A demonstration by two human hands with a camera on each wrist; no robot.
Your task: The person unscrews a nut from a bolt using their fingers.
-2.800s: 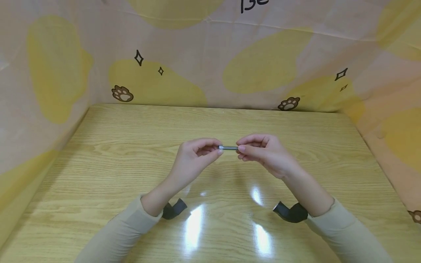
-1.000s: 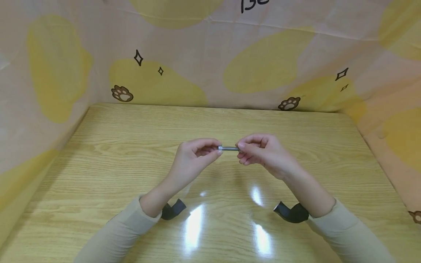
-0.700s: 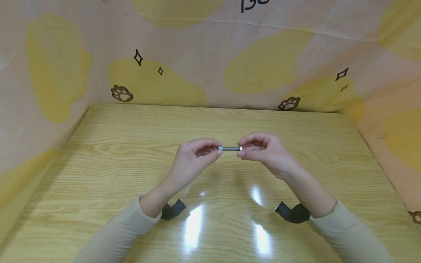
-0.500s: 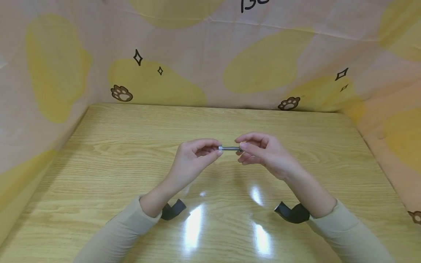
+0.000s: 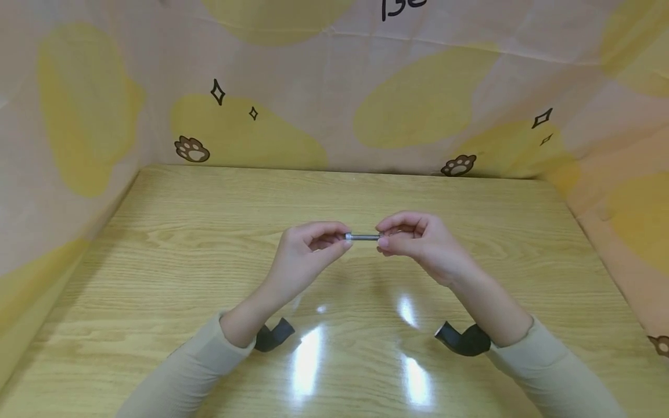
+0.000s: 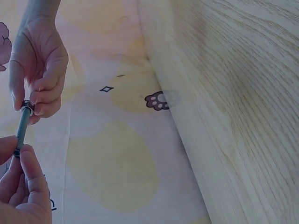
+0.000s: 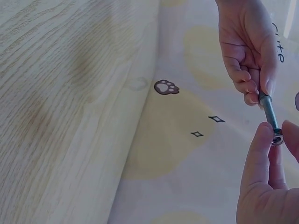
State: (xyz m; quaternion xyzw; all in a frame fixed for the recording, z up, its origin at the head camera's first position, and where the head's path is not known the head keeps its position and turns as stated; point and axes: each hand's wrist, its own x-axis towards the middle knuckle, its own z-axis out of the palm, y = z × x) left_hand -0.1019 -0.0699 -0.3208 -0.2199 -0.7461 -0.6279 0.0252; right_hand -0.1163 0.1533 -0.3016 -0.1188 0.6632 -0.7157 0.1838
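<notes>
A silvery threaded bolt (image 5: 364,237) is held level between my two hands above the table. My left hand (image 5: 308,249) pinches its head end between thumb and fingers. At the other end, my right hand (image 5: 418,244) pinches a small metal nut (image 7: 277,137) that sits around the bolt's tip. In the left wrist view the thread of the bolt (image 6: 21,128) shows between the two sets of fingertips, with the nut (image 6: 28,107) at the far end. From the head view the right fingers largely cover the nut.
A wood-grain table (image 5: 209,197) lies under both hands, with bright light reflections near its front. Behind and at the sides hangs a pink and yellow cloth (image 5: 418,104) with paw prints. Black wrist mounts (image 5: 464,338) stick out by the sleeves.
The right thumb and fingers have shifted back and forth at the nut, uncovering it briefly and covering it again. The left hand has kept its grip on the bolt almost still.
</notes>
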